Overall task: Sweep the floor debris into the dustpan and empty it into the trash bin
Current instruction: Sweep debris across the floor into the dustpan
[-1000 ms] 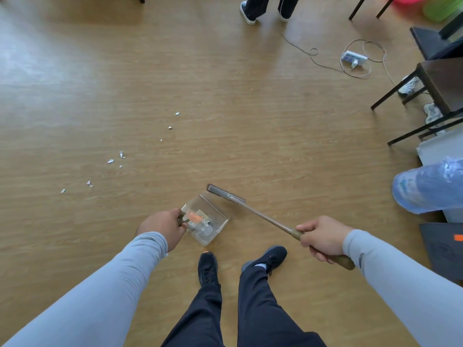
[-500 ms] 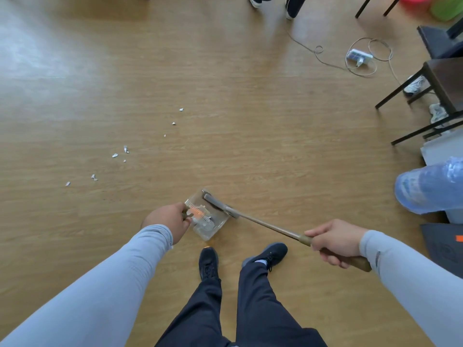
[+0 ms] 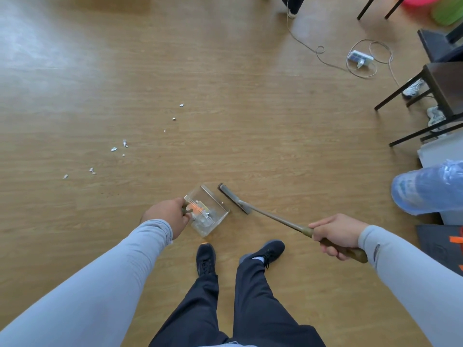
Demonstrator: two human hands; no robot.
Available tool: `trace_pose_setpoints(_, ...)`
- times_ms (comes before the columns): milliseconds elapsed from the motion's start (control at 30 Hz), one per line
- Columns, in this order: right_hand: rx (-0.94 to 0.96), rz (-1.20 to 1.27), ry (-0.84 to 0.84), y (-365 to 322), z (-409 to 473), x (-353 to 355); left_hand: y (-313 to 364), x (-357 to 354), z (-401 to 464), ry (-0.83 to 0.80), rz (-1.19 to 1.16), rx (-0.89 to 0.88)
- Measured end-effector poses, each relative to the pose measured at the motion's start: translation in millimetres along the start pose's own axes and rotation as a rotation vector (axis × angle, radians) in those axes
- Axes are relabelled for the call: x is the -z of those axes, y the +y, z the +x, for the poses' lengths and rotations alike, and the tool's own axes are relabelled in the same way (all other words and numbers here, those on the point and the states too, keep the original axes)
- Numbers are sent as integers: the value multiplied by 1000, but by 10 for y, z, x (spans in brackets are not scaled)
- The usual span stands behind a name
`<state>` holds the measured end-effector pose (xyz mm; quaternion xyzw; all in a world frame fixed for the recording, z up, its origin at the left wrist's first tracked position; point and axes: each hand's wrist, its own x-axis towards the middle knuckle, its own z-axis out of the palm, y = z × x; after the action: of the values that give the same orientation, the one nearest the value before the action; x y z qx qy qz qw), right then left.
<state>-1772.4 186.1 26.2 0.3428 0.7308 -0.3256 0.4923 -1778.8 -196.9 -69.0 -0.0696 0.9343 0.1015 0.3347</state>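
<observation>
Sweeping is mid-step: left hand (image 3: 167, 216) gripping dustpan (image 3: 209, 213), right hand (image 3: 334, 234) gripping broom (image 3: 253, 209) beside it; scraps (image 3: 114, 149) beyond dustpan needing gathering next.

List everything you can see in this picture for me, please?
Clear plastic dustpan: one, holding pale scraps, floor centre.
Grey brush head on olive-handled broom: one, right of dustpan.
White paper scraps: about nine, floor left.
Blue-bagged trash bin: one, right edge.
White power strip with cable: one, top right.
Dark chairs: two or so, right.
White shoes: two, under the chairs.
Another person's leg: top edge.
Wooden floor: tan.
Left hand: grips dustpan handle.
Right hand: grips broom handle.
</observation>
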Motion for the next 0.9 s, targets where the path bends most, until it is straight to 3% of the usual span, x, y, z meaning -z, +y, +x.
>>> trace_pose_setpoints(133, 46, -12, 32, -121, 67, -226, 13, -14, 5, 2, -2, -7)
trace_pose_setpoints(300, 133, -197, 108, -315, 301, -779, 7, -26, 44, -1, 7, -2)
trace_pose_setpoints(433, 128, -289, 25, -348, 360, -1158, 24, -3, 84, -1, 7, -8)
trace_pose_setpoints(533, 89, -196, -78, -344, 285, -852, 44, 24, 115, 4, 22, -9)
trace_pose_setpoints(667, 87, -100, -95, -191, 89, -260, 56, 62, 143, 13, 36, -12)
trace_pose_setpoints(900, 104, -180, -3, -370, 252, -454, 23, 102, 175, 5, 27, -13)
